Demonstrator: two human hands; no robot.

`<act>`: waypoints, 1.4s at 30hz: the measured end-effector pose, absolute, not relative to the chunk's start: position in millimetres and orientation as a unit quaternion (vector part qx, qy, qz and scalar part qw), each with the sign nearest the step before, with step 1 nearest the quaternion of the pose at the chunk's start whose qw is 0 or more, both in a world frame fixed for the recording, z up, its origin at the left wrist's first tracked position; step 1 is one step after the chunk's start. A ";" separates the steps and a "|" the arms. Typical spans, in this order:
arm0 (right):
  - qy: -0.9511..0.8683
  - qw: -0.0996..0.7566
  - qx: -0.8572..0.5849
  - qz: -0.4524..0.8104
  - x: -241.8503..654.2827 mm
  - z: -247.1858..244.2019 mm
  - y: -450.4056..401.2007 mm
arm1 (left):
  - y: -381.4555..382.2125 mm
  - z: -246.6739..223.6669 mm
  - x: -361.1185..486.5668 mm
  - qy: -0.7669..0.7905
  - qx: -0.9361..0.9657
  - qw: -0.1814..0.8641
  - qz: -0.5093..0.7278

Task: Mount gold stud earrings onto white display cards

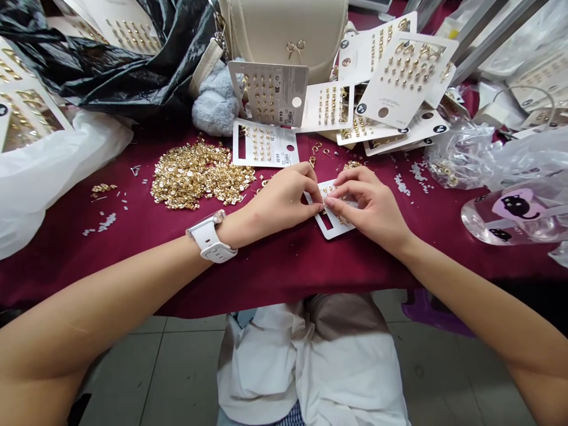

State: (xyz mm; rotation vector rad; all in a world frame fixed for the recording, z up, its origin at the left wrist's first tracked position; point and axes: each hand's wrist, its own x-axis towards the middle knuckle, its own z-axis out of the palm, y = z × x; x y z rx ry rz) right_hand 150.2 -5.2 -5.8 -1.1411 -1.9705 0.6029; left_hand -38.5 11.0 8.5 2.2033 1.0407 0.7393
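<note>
Holds fingers of left hand (281, 198) and right hand (377, 207) drawn in close at the tips, over a small white card (339, 229) with gold-coloured studs. Cannot tell whether clamped on a tiny piece. Places card flat between the hands, on dark red surface (275, 254), right of and nearer than a gold-coloured heap (195, 177). Appears liable to bend or misseat a stud through uneven pressure from opposing sides. Could skid the card through a sideways push. Could also lose a dropped piece among loose bits (354, 165) on the far side, given a slackened pinch.
</note>
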 end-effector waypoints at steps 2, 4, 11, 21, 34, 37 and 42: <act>-0.774 0.380 -0.444 0.244 150.2 -4.8 -4.7 | 11.1 8.2 -38.7 0.391 0.826 0.295 0.278; -0.777 0.371 -0.445 0.247 150.2 -3.4 -4.6 | 11.6 7.8 -39.0 0.389 0.827 0.296 0.278; -0.792 0.359 -0.439 0.227 149.5 0.5 -5.2 | 13.1 7.9 -39.3 0.387 0.829 0.298 0.274; -0.787 0.342 -0.438 0.269 151.5 3.8 -2.8 | 13.3 8.5 -38.2 0.384 0.827 0.305 0.275; -0.784 0.322 -0.445 0.289 153.6 6.4 -1.2 | 13.5 9.7 -38.8 0.390 0.826 0.310 0.263; -0.788 0.314 -0.447 0.285 153.7 7.7 -0.7 | 13.4 10.4 -38.7 0.387 0.827 0.312 0.262; -0.789 0.307 -0.445 0.290 153.7 8.6 0.4 | 13.5 10.7 -38.3 0.384 0.826 0.313 0.266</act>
